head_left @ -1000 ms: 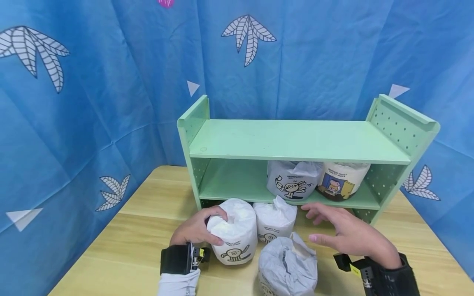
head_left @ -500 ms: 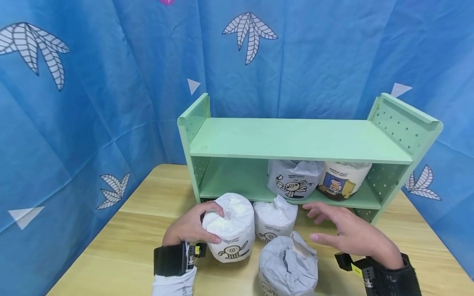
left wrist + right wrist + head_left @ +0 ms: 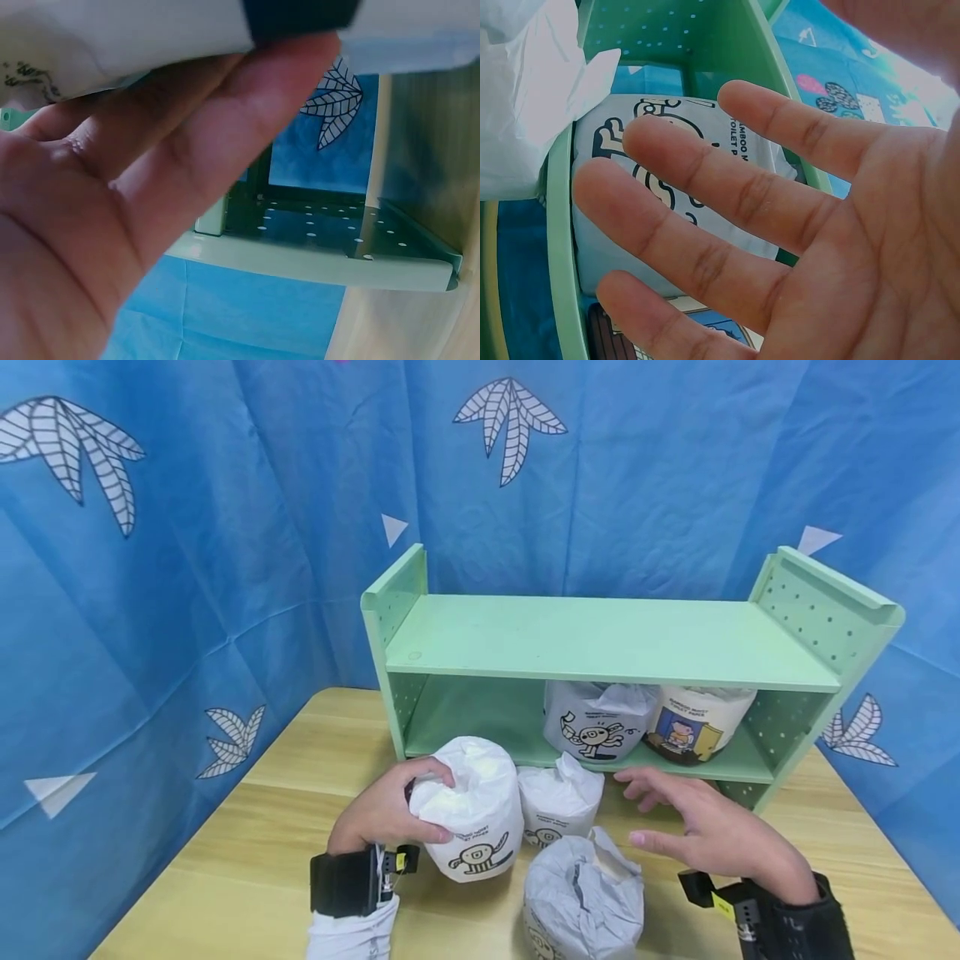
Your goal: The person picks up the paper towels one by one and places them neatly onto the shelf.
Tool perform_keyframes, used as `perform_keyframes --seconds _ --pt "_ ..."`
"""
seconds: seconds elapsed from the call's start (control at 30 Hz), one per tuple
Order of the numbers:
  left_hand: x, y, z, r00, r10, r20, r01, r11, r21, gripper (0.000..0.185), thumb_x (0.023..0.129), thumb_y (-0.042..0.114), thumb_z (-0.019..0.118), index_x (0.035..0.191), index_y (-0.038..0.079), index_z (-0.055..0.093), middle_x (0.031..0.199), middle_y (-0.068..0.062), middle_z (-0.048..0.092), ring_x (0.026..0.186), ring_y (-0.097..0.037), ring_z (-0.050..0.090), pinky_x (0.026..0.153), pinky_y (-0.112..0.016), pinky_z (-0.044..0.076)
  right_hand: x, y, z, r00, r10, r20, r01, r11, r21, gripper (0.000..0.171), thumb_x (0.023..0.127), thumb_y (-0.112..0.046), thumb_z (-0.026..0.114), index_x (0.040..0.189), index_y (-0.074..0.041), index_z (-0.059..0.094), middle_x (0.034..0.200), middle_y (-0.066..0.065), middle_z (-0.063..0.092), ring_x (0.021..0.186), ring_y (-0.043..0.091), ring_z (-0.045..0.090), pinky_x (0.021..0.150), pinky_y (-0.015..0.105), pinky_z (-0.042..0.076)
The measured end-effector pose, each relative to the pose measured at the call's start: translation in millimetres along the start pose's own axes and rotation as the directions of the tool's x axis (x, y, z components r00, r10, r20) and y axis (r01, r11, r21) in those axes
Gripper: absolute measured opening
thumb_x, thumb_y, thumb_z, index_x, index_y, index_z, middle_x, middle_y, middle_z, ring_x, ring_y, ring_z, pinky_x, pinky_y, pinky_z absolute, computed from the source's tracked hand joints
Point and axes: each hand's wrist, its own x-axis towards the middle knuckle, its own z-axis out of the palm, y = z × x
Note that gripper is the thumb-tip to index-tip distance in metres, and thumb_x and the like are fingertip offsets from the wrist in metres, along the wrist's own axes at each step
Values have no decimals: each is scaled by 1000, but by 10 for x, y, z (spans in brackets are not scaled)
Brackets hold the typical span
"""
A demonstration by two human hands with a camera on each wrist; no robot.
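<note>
My left hand [image 3: 386, 810] grips a white paper-wrapped toilet roll [image 3: 483, 822] by its side, thumb toward the front. The roll tilts a little and has a cartoon figure printed on it. In the left wrist view, the fingers [image 3: 202, 150] reach along the wrapped roll [image 3: 172, 37]. My right hand [image 3: 708, 827] hovers with fingers spread, holding nothing. Ahead of its fingers in the right wrist view is a grey-wrapped toilet roll [image 3: 705, 225] on the shelf. A smaller white toilet roll [image 3: 562, 802] and a crumpled grey-wrapped toilet roll [image 3: 585, 893] stand between my hands.
A green two-tier shelf [image 3: 607, 635] with perforated sides stands at the back of the wooden table [image 3: 255, 860]. Its lower tier holds the grey roll [image 3: 596, 727] and a colour-printed roll [image 3: 693, 731] on the right. Blue patterned cloth [image 3: 225, 527] hangs behind.
My left hand has shifted slightly left and toward the shelf, and the white toilet roll has risen a little and tilted. My right hand stays almost still.
</note>
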Motion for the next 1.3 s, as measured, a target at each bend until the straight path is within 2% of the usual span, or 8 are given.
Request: perform_keyframes --seconds 0.43,0.73,0.8,0.9,1.0,1.3 --pt "43 107 -77 1000 12 4 -12 1000 27 54 56 17 93 101 21 64 109 1 63 103 -24 55 87 -35 48 -14 22 -11 1000 25 -17 -25 1000 0 52 92 -31 67 135 -11 47 118 1 60 100 21 63 79 37 55" --pt "187 186 -154 993 114 14 -114 993 39 53 60 15 92 104 20 63 108 -1 63 103 -25 56 84 -36 51 -56 35 -47 997 56 -46 -55 998 26 54 91 -30 69 137 -12 46 120 3 60 101 24 62 72 31 55" --pt "223 183 -171 989 148 24 -149 988 38 51 63 19 91 105 18 63 108 -3 63 101 -25 56 82 -36 51 -66 40 -60 996 67 -51 -66 997 26 54 91 -29 69 137 -12 46 120 3 60 102 24 62 71 30 55" --pt "263 169 -187 980 196 41 -197 980 36 49 68 34 88 106 17 62 108 -4 63 100 -25 57 80 -35 52 -77 48 -74 996 72 -55 -71 997 20 53 91 -29 69 136 -11 47 120 2 60 102 24 62 71 31 55" --pt "281 155 -196 975 215 50 -217 975 40 53 70 47 85 107 17 63 108 -4 63 99 -24 57 80 -34 52 -84 55 -83 996 75 -53 -74 997 13 53 91 -29 68 137 -12 47 120 2 60 102 23 62 71 30 55" --pt "308 165 -265 975 214 58 -216 976 33 55 73 53 80 107 14 62 106 -6 63 98 -26 57 79 -36 52 -89 73 -97 996 81 -34 -80 996 27 54 93 -30 67 138 -10 45 120 4 59 102 26 62 69 30 55"
